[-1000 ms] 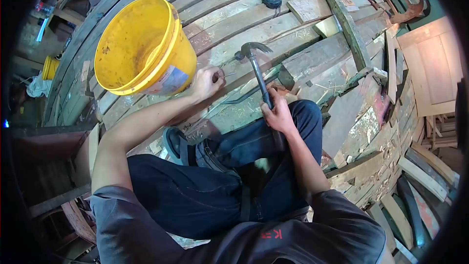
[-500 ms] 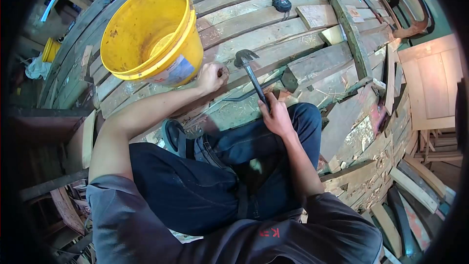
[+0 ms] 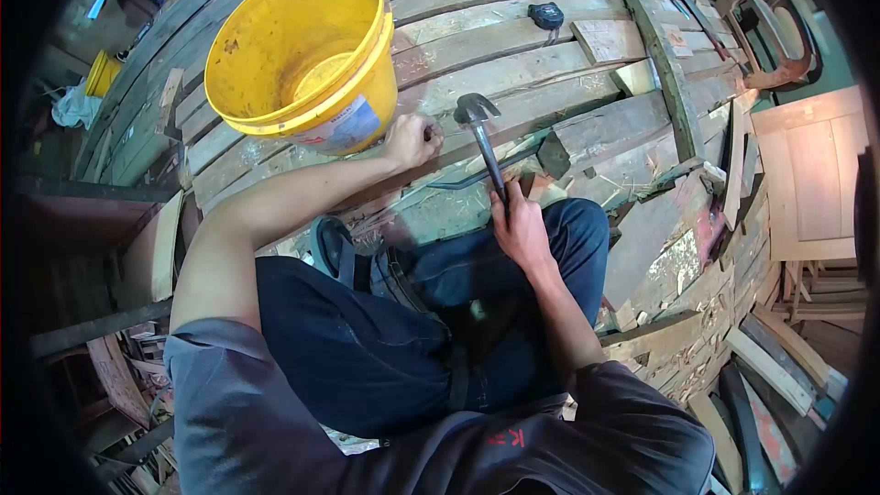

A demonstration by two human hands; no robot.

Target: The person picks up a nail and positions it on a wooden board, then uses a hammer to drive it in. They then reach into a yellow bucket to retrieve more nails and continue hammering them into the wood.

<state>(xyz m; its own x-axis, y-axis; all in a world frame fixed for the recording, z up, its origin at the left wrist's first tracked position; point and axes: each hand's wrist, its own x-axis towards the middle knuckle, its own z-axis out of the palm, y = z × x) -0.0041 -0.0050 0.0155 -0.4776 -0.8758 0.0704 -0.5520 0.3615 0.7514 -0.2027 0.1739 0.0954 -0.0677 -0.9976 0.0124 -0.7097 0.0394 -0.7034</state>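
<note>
My right hand [image 3: 522, 227] is wrapped round the dark handle of a hammer [image 3: 489, 158], whose head points away from me above the wooden slats. My left hand [image 3: 412, 142] rests on the slats with its fingers curled closed; anything inside them is too small or hidden to make out. The hammer head is a short way to the right of that hand, not touching it. Just behind my left hand stands a yellow bucket [image 3: 390, 64], its inside stained and a label on its side.
A black tape measure [image 3: 546, 16] lies on the slatted wooden surface [image 3: 486, 37]. Wood blocks [image 3: 610, 40] and a long crosswise batten [image 3: 662, 69] are to the right. A dark bent bar [image 3: 458, 183] lies beyond my knees. Timber offcuts [image 3: 770, 371] are stacked at lower right.
The whole view has shifted slightly, so most things appear a little further right. The hammer head has turned and its claw shows less clearly. Both hands remain closed.
</note>
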